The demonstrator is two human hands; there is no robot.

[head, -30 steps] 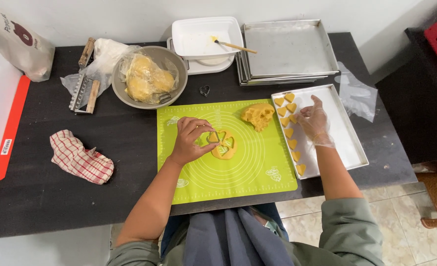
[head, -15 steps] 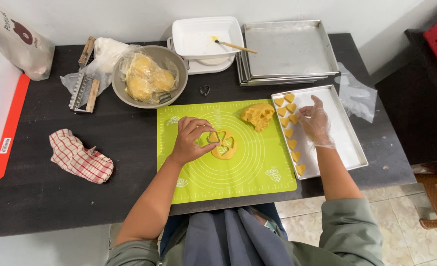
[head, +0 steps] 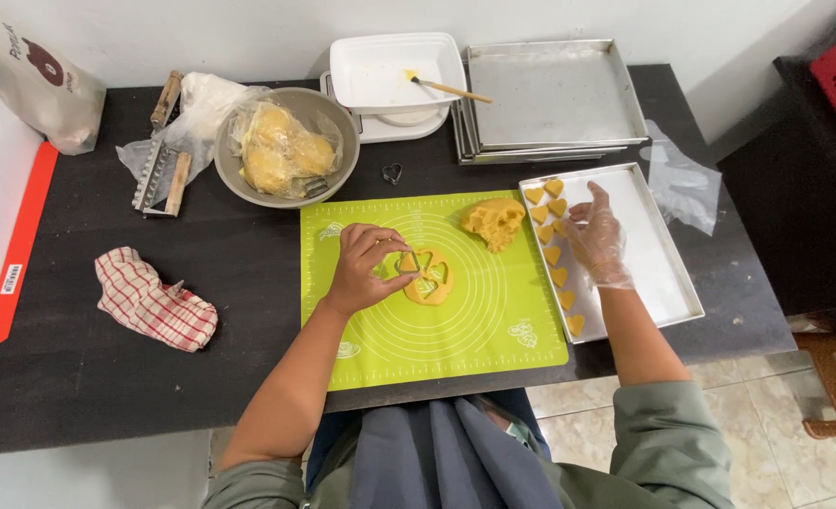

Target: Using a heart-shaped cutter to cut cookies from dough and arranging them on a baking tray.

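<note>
Two hands working over tabletop (head: 154,377). Left hand (head: 361,269) pinching at rolled dough disc (head: 426,275) on green mat (head: 437,330), fingers closing on its left edge. Right hand (head: 599,240), gloved, fingers loosely spread, grasping nothing, hovering over baking tray (head: 663,273), just right of heart-shaped pieces (head: 555,253) running near to far. Dough lump (head: 493,221) lying farther, between hands.
</note>
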